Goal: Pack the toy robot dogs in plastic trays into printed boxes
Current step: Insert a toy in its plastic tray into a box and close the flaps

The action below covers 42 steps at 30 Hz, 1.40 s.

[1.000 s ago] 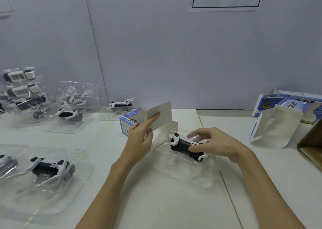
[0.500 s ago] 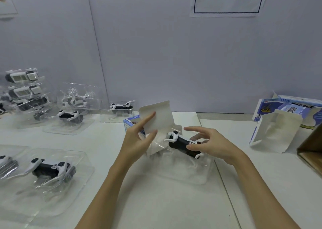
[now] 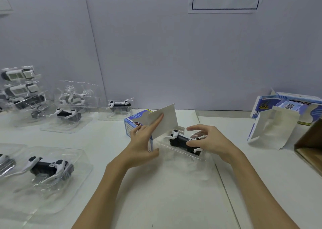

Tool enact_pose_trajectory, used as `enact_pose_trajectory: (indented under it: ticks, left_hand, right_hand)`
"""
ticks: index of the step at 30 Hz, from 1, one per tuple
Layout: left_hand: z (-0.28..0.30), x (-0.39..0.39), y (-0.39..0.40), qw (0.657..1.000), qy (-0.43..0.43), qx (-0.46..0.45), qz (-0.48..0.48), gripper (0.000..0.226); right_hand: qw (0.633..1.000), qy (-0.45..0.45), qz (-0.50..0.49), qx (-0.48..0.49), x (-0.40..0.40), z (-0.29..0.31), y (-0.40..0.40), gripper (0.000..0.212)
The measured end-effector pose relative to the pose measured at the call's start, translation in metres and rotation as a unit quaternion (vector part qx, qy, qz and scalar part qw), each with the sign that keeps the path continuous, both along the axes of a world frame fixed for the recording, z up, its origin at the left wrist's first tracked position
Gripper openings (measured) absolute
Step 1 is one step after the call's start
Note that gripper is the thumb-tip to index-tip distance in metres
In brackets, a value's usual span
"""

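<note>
- On the white worktop (image 3: 174, 202), near left, a black-and-white toy robot dog in a clear plastic tray (image 3: 50, 167) lies apart.
- The right hand (image 3: 209, 141) grips the black-and-white toy dog in its clear tray (image 3: 181, 140) with curled fingers.
- The left hand (image 3: 142, 141) holds the blue printed box (image 3: 134, 125) at its mouth, forefinger propping its white flap (image 3: 165, 120).
- Far left, more trayed dogs (image 3: 68, 113) are stacked; far right, another open printed box (image 3: 282, 113) beside a brown carton (image 3: 310, 145).

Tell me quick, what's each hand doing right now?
Left hand: holding the printed box, forefinger straight against its open flap.
Right hand: gripping the toy robot dog in its plastic tray.
</note>
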State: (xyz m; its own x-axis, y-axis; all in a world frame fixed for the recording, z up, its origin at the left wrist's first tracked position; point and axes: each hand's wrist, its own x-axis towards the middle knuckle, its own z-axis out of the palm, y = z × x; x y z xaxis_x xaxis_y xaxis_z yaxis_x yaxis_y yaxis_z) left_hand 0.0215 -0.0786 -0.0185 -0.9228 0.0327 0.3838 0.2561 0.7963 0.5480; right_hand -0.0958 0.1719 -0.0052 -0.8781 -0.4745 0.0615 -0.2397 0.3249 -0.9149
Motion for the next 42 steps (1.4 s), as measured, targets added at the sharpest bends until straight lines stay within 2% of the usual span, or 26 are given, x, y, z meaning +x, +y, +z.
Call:
enact_pose_trajectory:
  ticks: [4,6,10,14,15,16,19,21,23,26,28,30,31,33,36,38,42]
  left_hand:
    - [-0.005,-0.008,0.007,0.996,0.059,-0.051,0.033,0.102]
    - [-0.006,-0.009,0.010,0.996,0.071,-0.045,0.040,0.100]
    - [-0.007,-0.005,0.009,0.999,0.051,0.004,-0.011,0.091]
    - [-0.007,-0.005,0.015,0.999,0.036,-0.005,0.002,0.109]
    - [-0.006,-0.005,0.017,0.999,0.045,-0.003,0.012,0.106]
    - [-0.006,-0.006,0.019,0.998,0.057,0.006,0.024,0.096]
    - [-0.005,-0.009,0.025,0.991,0.110,0.047,0.060,0.041]
    - [-0.007,-0.013,0.031,0.982,0.151,0.053,0.100,0.030]
    - [-0.008,-0.017,0.037,0.973,0.171,0.070,0.135,0.032]
    - [-0.005,-0.019,0.042,0.969,0.145,0.128,0.157,0.045]
    - [-0.003,-0.019,0.043,0.968,0.131,0.146,0.158,0.046]
    - [-0.003,-0.016,0.042,0.973,0.129,0.127,0.144,0.038]
    - [-0.003,-0.013,0.042,0.978,0.126,0.104,0.128,0.042]
    - [-0.005,-0.008,0.040,0.989,0.117,0.039,0.084,0.069]
    - [-0.006,-0.004,0.045,0.993,0.100,-0.051,0.039,0.105]
    - [-0.008,-0.006,0.051,0.990,0.111,-0.077,0.037,0.100]
    - [-0.007,-0.009,0.048,0.990,0.134,-0.043,0.033,0.066]
  right_hand:
    - [0.999,-0.005,0.003,-0.042,-0.001,-0.004,-0.005,0.035]
    - [0.998,-0.027,-0.002,-0.065,-0.003,-0.007,-0.005,0.036]
    - [0.991,-0.026,-0.048,-0.125,-0.003,-0.012,-0.010,0.046]
    - [0.979,-0.009,-0.099,-0.179,0.000,-0.019,-0.024,0.052]
    - [0.979,0.001,-0.098,-0.177,0.000,-0.019,-0.026,0.050]
    - [0.981,0.012,-0.090,-0.172,0.001,-0.018,-0.026,0.046]
    - [0.987,0.034,-0.052,-0.150,0.003,-0.014,-0.023,0.035]
    - [0.989,0.037,-0.045,-0.133,0.004,-0.013,-0.024,0.031]
    - [0.991,0.041,-0.053,-0.114,0.005,-0.013,-0.025,0.029]
    - [0.992,0.041,-0.059,-0.108,0.005,-0.013,-0.027,0.030]
    - [0.990,0.039,-0.068,-0.119,0.007,-0.013,-0.029,0.031]
    - [0.984,0.031,-0.097,-0.144,0.007,-0.014,-0.034,0.031]
    - [0.980,0.023,-0.118,-0.161,0.008,-0.014,-0.037,0.031]
    - [0.967,0.000,-0.148,-0.206,0.013,-0.014,-0.044,0.030]
    - [0.946,-0.057,-0.125,-0.294,0.027,-0.015,-0.057,0.032]
    - [0.933,-0.102,-0.106,-0.328,0.032,-0.016,-0.062,0.033]
    - [0.918,-0.142,-0.113,-0.352,0.025,-0.009,-0.051,0.034]
